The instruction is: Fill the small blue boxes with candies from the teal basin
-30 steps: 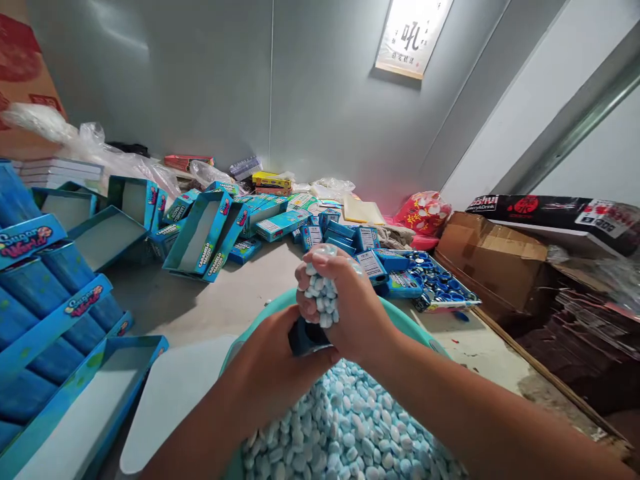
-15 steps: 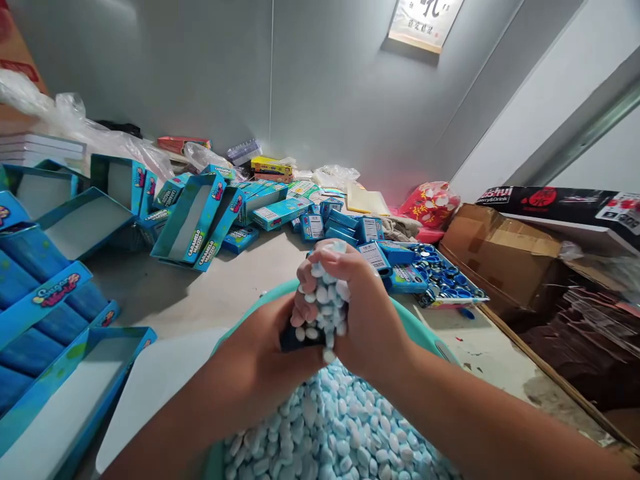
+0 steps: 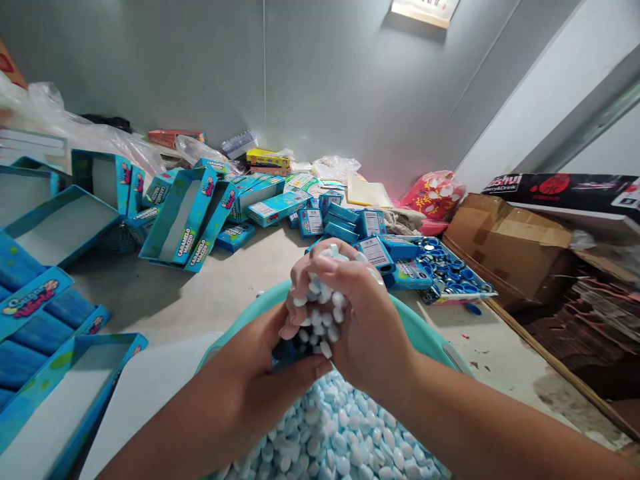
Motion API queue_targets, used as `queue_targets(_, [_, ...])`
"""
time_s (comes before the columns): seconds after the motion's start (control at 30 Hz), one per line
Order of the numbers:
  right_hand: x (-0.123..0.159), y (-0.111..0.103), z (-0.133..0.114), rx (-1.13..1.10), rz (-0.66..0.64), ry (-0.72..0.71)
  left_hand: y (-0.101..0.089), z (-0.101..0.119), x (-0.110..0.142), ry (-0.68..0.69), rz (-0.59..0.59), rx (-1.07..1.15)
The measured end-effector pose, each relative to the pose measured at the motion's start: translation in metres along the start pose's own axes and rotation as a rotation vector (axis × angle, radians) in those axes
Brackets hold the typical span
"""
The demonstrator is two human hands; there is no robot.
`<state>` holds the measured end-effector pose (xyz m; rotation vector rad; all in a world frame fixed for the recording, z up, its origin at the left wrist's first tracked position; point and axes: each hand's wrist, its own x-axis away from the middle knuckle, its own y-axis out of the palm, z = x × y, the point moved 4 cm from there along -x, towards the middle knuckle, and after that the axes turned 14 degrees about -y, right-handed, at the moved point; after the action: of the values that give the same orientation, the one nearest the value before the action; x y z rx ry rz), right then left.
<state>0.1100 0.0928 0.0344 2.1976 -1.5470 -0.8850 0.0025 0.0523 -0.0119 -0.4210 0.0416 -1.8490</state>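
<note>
Your right hand (image 3: 363,320) is cupped tight around a heap of pale blue candies (image 3: 320,313), pressed against your left hand (image 3: 265,380), which grips a small dark container (image 3: 286,353) just below, over the near teal basin (image 3: 425,330) of candies.

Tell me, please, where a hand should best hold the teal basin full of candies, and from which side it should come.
Grip the teal basin by its bare rim, probably at the far right, coming from outside. The candies fill the inside, and the left hand and right hand occupy the middle, so only the rim offers an edge.
</note>
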Motion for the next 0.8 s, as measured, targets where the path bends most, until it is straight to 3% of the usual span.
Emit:
queue_targets(0.13, [0.002, 0.001, -0.001, 0.002, -0.049, -0.024, 0.001, -0.005, 0.0, 0.003, 0.003, 0.023])
queue_targets(0.8, [0.001, 0.002, -0.004, 0.013, -0.05, 0.015, -0.001, 0.007, 0.005, 0.026, 0.041, -0.123])
